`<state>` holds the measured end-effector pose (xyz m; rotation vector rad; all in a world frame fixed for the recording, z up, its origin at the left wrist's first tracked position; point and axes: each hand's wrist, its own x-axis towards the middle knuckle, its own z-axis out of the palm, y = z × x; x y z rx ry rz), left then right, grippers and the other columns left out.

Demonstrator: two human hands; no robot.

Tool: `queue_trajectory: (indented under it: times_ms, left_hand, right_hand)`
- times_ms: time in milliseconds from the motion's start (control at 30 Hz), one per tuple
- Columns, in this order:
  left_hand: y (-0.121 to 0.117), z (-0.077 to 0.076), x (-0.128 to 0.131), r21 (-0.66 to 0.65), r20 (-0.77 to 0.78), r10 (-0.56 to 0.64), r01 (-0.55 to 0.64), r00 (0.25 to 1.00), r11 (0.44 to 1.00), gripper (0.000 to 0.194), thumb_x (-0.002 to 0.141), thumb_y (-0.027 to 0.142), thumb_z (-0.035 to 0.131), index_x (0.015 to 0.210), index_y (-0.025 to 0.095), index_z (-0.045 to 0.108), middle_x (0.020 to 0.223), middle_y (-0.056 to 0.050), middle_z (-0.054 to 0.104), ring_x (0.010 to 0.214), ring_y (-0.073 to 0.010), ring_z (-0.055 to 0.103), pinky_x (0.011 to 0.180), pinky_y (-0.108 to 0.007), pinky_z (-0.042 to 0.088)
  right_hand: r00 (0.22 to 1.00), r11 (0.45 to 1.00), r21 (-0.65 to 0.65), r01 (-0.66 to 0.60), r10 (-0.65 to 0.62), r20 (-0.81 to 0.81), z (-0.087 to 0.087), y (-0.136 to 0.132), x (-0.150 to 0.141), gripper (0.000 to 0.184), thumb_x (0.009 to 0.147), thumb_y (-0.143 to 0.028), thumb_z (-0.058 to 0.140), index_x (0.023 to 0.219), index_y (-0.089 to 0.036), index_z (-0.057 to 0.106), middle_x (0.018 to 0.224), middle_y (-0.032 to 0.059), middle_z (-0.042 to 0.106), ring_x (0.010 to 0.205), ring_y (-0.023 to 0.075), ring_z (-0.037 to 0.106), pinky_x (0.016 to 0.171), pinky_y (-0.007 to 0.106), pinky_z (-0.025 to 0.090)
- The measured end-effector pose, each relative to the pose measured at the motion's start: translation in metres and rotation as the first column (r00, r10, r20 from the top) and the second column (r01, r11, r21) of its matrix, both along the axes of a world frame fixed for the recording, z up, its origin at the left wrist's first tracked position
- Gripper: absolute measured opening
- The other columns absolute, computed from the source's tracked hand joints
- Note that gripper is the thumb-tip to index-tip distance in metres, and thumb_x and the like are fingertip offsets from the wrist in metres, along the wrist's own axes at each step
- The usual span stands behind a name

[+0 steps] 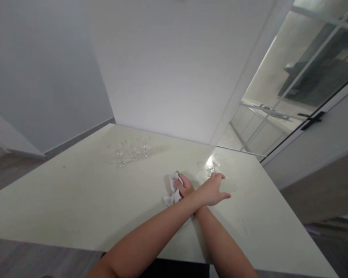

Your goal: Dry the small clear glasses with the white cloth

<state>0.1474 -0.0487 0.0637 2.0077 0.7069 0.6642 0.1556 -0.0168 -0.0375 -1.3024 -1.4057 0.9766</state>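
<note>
My forearms are crossed, the left one lying over the right. My left hand reaches to the right side of the table, thumb and fingers spread beside a clear glass. Whether the fingers touch that glass is hard to see. My right hand, over to the left, is closed around a crumpled white cloth; part of the cloth hangs below the wrist. Just beyond my left hand stand more clear glasses, partly lost in glare.
A group of several clear stemmed glasses stands at the back left of the pale table. A white wall borders the table's far edge. At the right is a glass-paned door with a black handle.
</note>
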Motion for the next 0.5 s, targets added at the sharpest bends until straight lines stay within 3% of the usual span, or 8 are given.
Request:
queue_trajectory:
  times_ms: [333, 500]
  left_hand:
    - [0.023, -0.018, 0.017, -0.042, 0.009, 0.066, -0.066, 0.998, 0.997, 0.058, 0.069, 0.035, 0.075, 0.116, 0.015, 0.048, 0.11, -0.011, 0.055, 0.091, -0.0214, 0.059, 0.084, -0.037, 0.048]
    - [0.026, -0.018, 0.019, -0.05, 0.004, 0.13, -0.13, 0.992, 0.99, 0.053, 0.067, 0.032, 0.076, 0.109, 0.017, 0.047, 0.099, -0.007, 0.059, 0.083, -0.019, 0.06, 0.079, -0.034, 0.049]
  right_hand:
    - [0.994, 0.995, 0.06, -0.085, 0.081, 0.069, 0.003, 0.0, -0.004, 0.027, 0.081, -0.037, 0.056, 0.102, -0.025, 0.066, 0.086, 0.0016, 0.066, 0.078, 0.0194, 0.059, 0.072, 0.03, 0.047]
    - [0.985, 0.989, 0.09, -0.121, 0.109, 0.134, 0.0, 0.002, -0.003, 0.03, 0.082, -0.038, 0.055, 0.106, -0.024, 0.065, 0.086, 0.0015, 0.066, 0.078, 0.0188, 0.058, 0.07, 0.029, 0.048]
